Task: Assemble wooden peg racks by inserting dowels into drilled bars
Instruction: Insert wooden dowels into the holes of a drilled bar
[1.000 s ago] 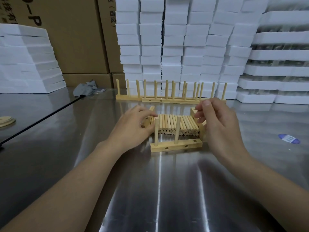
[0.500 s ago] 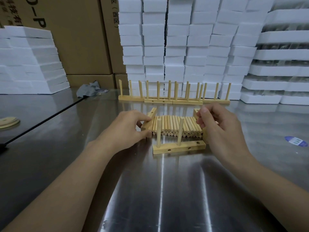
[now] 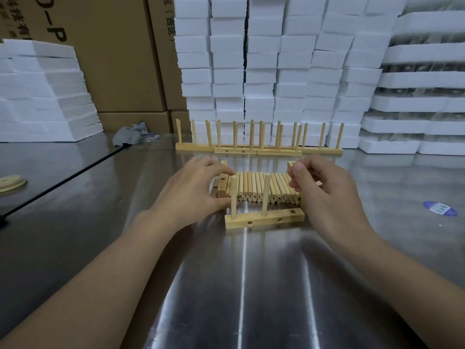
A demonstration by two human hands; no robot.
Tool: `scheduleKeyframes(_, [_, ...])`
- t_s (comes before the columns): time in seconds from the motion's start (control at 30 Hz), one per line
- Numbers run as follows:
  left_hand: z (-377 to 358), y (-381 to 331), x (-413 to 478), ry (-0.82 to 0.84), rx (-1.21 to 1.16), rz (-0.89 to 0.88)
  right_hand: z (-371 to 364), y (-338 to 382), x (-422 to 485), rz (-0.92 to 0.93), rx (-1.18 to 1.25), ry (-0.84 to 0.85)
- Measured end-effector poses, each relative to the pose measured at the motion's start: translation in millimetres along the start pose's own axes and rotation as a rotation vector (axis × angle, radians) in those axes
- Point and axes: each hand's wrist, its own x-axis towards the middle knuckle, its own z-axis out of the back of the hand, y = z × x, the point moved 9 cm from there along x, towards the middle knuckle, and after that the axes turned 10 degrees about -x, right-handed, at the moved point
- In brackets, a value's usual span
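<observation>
Two pegs (image 3: 266, 193) stand upright in the drilled bar (image 3: 264, 221), which lies on my feed in the middle of the metal table (image 3: 241, 285), nearest the person. A hole shows at the right end of the bar's top, and more holes run along its front face. Just behind the bar lies a pile of loose pegs (image 3: 259, 187), stacked side by side with their ends toward me.

The left hand (image 3: 193, 190) sits at the pile's left end. Its fingers are bent over a spare bar (image 3: 222, 183) there, and its thumb is down near the foot of the left upright peg. I cannot tell whether it grasps anything or only touches.

The right hand (image 3: 327, 190) is at the pile's right end, fingers curled, with thumb and forefinger drawn together over the outermost pegs. Whether a peg is pinched between them I cannot make out. Another bar (image 3: 292, 167) pokes out behind that hand.

Farther back, a row of finished racks (image 3: 259, 148) stands across the table in front of stacked white foam blocks (image 3: 264, 71). Brown cartons (image 3: 113, 59) rise at the back left, with a grey rag (image 3: 130, 134) before them. A blue sticker (image 3: 439, 209) lies on the table to the right, well apart from the work.
</observation>
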Motion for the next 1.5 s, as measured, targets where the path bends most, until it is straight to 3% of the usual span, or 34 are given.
scheduleKeyframes(0.37, [-6,-17,3,-0.070,0.124,-0.082,-1,7,-1,0.021,-0.033,0.023])
scheduleKeyframes(0.7, [5,-27,1,-0.109,0.072,-0.099,-2,9,0,0.031,-0.041,0.044])
scheduleKeyframes(0.8, [15,-27,-1,-0.203,0.046,-0.088,-1,9,-1,0.028,-0.040,0.038])
scheduleKeyframes(0.93, [36,-20,-4,-0.401,-0.194,0.011,1,8,0,0.027,-0.030,0.023])
scheduleKeyframes(1.13, [58,-11,-8,-0.582,-0.883,0.199,7,10,2,0.047,0.002,-0.023])
scheduleKeyframes(1.3, [54,-24,-3,-0.419,-1.118,0.256,18,29,-1,0.110,0.069,-0.090])
scheduleKeyframes(1.5, [40,-49,-1,-0.256,-1.136,0.213,16,51,-6,0.197,0.044,-0.045])
